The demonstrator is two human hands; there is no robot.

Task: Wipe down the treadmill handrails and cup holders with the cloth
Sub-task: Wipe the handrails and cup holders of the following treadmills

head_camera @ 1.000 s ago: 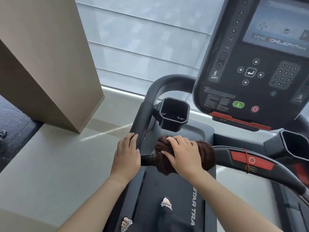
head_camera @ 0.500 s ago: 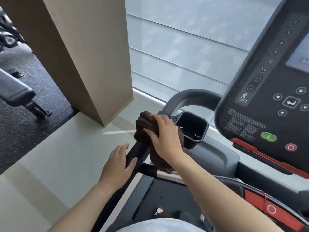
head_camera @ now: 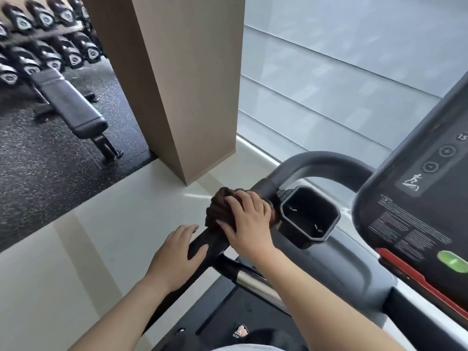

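Observation:
A dark brown cloth [head_camera: 215,209] is bunched around the treadmill's left handrail [head_camera: 311,165], just before the rail bends. My right hand [head_camera: 249,221] grips the cloth from above, fingers curled over it. My left hand [head_camera: 177,252] rests lower on the black part of the same rail [head_camera: 200,245], thumb over it and fingers fairly straight. The left cup holder [head_camera: 307,216], a dark angular cup with nothing in it, sits right beside the cloth.
The console [head_camera: 417,198] with a green button [head_camera: 453,260] rises at right. A beige pillar [head_camera: 182,79] stands ahead on the pale floor. A weight bench [head_camera: 71,105] and dumbbell rack [head_camera: 38,39] fill the dark floor at left. The treadmill belt [head_camera: 228,317] lies below.
My right hand carried the cloth from the front crossbar onto the left handrail and slid it up toward the bend. My left hand stayed on the rail. The view swung left.

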